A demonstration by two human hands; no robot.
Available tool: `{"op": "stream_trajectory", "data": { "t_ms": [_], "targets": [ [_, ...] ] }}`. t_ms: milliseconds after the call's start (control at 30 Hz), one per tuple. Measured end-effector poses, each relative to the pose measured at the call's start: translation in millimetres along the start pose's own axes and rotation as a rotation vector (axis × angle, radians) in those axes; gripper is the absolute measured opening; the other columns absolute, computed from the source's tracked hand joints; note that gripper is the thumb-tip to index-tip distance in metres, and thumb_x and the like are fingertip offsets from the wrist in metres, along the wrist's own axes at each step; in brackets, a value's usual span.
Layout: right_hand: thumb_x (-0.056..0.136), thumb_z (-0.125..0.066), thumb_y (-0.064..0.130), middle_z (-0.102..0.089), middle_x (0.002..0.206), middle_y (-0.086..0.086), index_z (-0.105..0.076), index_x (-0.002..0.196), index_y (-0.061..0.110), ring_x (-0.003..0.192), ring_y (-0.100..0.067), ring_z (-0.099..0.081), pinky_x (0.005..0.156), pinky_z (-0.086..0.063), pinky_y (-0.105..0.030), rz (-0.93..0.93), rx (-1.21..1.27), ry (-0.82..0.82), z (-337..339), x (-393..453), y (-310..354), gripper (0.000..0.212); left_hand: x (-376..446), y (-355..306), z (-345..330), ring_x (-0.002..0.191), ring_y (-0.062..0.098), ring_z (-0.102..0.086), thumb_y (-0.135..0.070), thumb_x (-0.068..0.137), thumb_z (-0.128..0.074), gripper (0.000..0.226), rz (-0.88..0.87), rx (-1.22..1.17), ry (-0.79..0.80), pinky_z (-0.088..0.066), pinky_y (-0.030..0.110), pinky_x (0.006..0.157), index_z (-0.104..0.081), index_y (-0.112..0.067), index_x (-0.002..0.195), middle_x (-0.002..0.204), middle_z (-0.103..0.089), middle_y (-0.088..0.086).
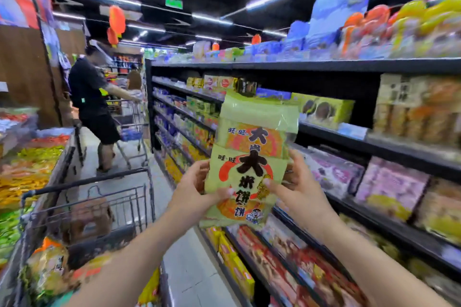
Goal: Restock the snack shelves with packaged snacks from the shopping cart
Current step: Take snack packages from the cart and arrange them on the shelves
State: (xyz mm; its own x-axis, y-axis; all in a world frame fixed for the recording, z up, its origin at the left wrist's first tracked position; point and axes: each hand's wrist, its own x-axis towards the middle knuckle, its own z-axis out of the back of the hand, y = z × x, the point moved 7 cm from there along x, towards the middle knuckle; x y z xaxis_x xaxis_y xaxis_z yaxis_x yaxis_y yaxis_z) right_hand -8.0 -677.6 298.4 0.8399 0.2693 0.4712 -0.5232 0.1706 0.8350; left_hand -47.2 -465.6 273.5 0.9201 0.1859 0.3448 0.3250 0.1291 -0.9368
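Observation:
Two pale green rice-cracker packs (252, 157) with orange and black print are stacked one behind the other, held upright in front of the snack shelves (374, 132). My left hand (197, 189) grips their lower left edge, thumb on the front. My right hand (294, 182) grips the right edge, thumb across the front. The shopping cart (87, 209) stands at lower left with a brown box (87, 219) and more snack bags (47, 266) inside.
The dark shelves run along the right, packed with boxed and bagged snacks; a dark gap (331, 85) shows on the upper shelf behind the packs. Bulk snack bins (27, 164) line the left. A person in black (94, 109) with another cart (132, 127) stands down the aisle.

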Motion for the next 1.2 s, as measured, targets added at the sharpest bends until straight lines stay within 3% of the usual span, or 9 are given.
{"op": "stream_trajectory", "data": {
  "t_ms": [200,367,433,533,767,900,1000,1133,1200],
  "targets": [
    [0.086,-0.07,0.023,-0.046,0.1,0.041,-0.023,0.128,0.051,0.089,0.022,-0.054,0.067,-0.042,-0.001,-0.067,-0.114,-0.176,106.4,-88.0,15.1,0.069,-50.0,-18.9,-105.7,0.089,0.009,-0.07,-0.011,0.065,-0.083,0.054,-0.012,-0.057,0.163,-0.055,0.019,0.069,-0.06,-0.024,0.112,0.097,-0.073,-0.009],
    [0.081,-0.071,0.037,-0.041,0.138,0.02,-0.018,0.145,0.045,0.125,-0.006,-0.046,0.099,-0.044,-0.027,-0.16,-0.26,-0.34,202.6,-180.5,27.6,0.083,-105.8,-32.3,-194.1,0.094,0.012,-0.07,-0.007,0.075,-0.079,0.058,0.035,-0.092,0.331,-0.058,0.027,0.072,-0.055,-0.032,0.121,0.103,-0.073,-0.008],
    [0.079,-0.071,0.041,-0.037,0.141,0.021,-0.012,0.148,0.042,0.123,-0.003,-0.047,0.101,-0.045,-0.032,-0.196,-0.294,-0.383,234.9,-218.1,34.2,0.09,-130.0,-35.7,-227.3,0.097,0.013,-0.07,-0.008,0.075,-0.079,0.06,0.039,-0.095,0.385,-0.059,0.035,0.077,-0.055,-0.032,0.125,0.106,-0.072,-0.008],
    [0.08,-0.071,0.039,-0.038,0.139,0.02,-0.011,0.148,0.045,0.116,0.001,-0.048,0.102,-0.045,-0.041,-0.248,-0.354,-0.44,271.8,-270.7,43.3,0.091,-163.4,-38.1,-269.1,0.099,0.0,-0.066,-0.012,0.076,-0.081,0.06,0.019,-0.068,0.432,-0.056,0.025,0.08,-0.054,-0.041,0.121,0.106,-0.07,-0.021],
    [0.076,-0.069,0.051,-0.016,0.154,0.019,-0.022,0.147,0.04,0.142,-0.005,-0.016,0.115,-0.023,-0.038,-0.291,-0.694,-0.528,336.6,-362.3,71.7,0.086,-212.1,-57.1,-345.3,0.097,0.008,-0.069,-0.009,0.074,-0.082,0.063,-0.035,0.025,0.625,-0.058,0.031,0.08,-0.054,-0.044,0.118,0.116,-0.066,-0.006],
    [0.076,-0.073,0.05,-0.025,0.151,0.017,-0.02,0.148,0.039,0.136,0.004,-0.017,0.113,-0.022,-0.031,-0.364,-0.75,-0.539,354.2,-395.5,75.9,0.09,-234.1,-75.2,-377.8,0.095,0.002,-0.067,-0.011,0.074,-0.083,0.068,-0.127,0.124,0.744,-0.058,0.028,0.082,-0.053,-0.032,0.131,0.115,-0.065,-0.011],
    [0.069,-0.078,0.053,-0.039,0.144,0.015,-0.022,0.147,0.039,0.132,-0.008,-0.037,0.106,-0.04,-0.037,-0.445,-0.701,-0.575,363.3,-413.3,75.6,0.097,-245.5,-85.1,-398.1,0.096,0.004,-0.068,-0.013,0.075,-0.083,0.067,-0.191,0.152,0.868,-0.059,0.031,0.08,-0.052,-0.035,0.13,0.116,-0.066,-0.01],
    [0.07,-0.083,0.035,-0.056,0.111,0.027,-0.039,0.13,0.04,0.1,0.01,-0.055,0.077,-0.043,-0.011,-0.486,-0.608,-0.601,369.1,-429.4,83.5,0.075,-252.2,-98.7,-417.6,0.097,0.003,-0.067,-0.018,0.077,-0.082,0.067,-0.269,0.192,0.997,-0.058,0.028,0.08,-0.049,-0.036,0.133,0.117,-0.065,-0.012],
    [0.068,-0.084,0.033,-0.061,0.103,0.026,-0.046,0.121,0.038,0.093,0.011,-0.058,0.072,-0.044,-0.01,-0.501,-0.593,-0.65,375.5,-438.8,86.9,0.066,-255.2,-105.8,-426.5,0.098,0.002,-0.066,-0.019,0.078,-0.081,0.066,-0.315,0.199,1.038,-0.058,0.027,0.079,-0.049,-0.037,0.133,0.119,-0.063,-0.013]
  ]
}}
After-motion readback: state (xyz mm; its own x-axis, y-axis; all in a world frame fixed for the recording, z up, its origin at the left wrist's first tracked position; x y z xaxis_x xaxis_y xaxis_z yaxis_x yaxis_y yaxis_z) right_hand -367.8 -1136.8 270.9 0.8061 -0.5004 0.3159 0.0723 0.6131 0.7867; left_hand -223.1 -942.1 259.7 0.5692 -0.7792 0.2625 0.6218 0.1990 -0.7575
